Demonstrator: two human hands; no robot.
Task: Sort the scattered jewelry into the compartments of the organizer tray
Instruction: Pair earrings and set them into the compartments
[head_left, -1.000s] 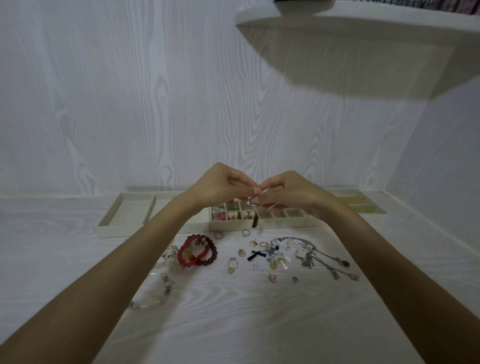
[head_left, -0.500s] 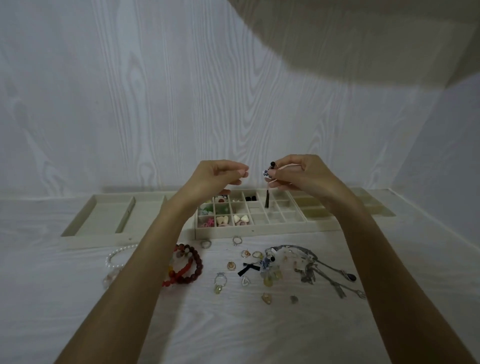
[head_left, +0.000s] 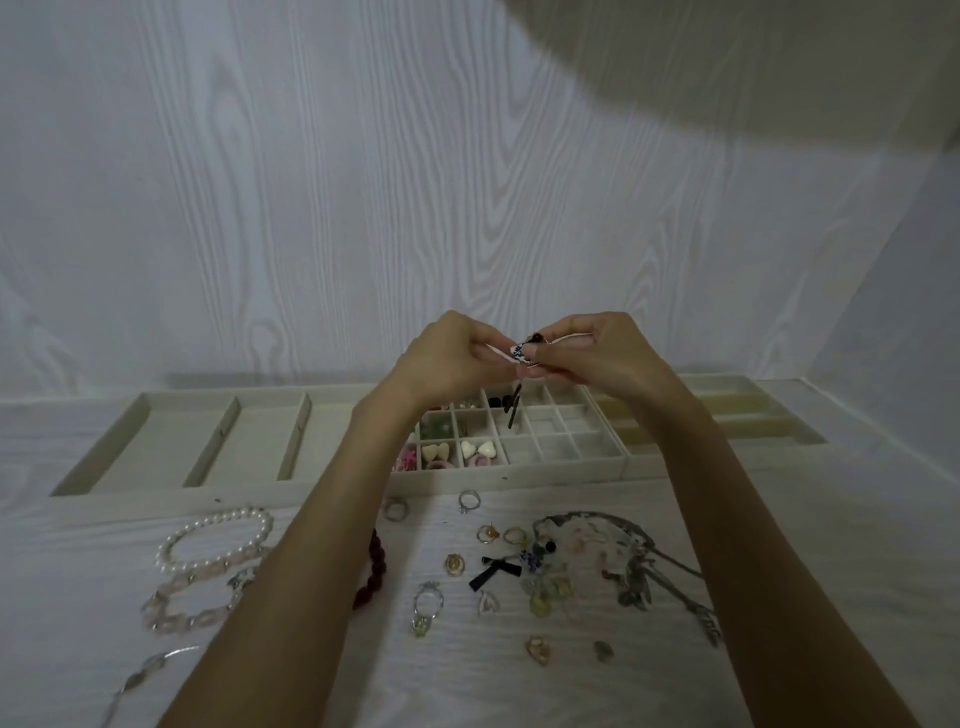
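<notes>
- left hand (head_left: 447, 364) and right hand (head_left: 597, 358) both pinch a small blue-and-white beaded earring with black dangling strip (head_left: 519, 354)
- held above the cream compartmented organizer tray (head_left: 519, 470)

Both bare forearms rise from the lower corners of the frame and converge at its centre. The left hand (head_left: 447, 358) and right hand (head_left: 592, 353) meet fingertip to fingertip, held up in the air, each with curled fingers pinching something small between them, wrists slightly bent inward.
</notes>
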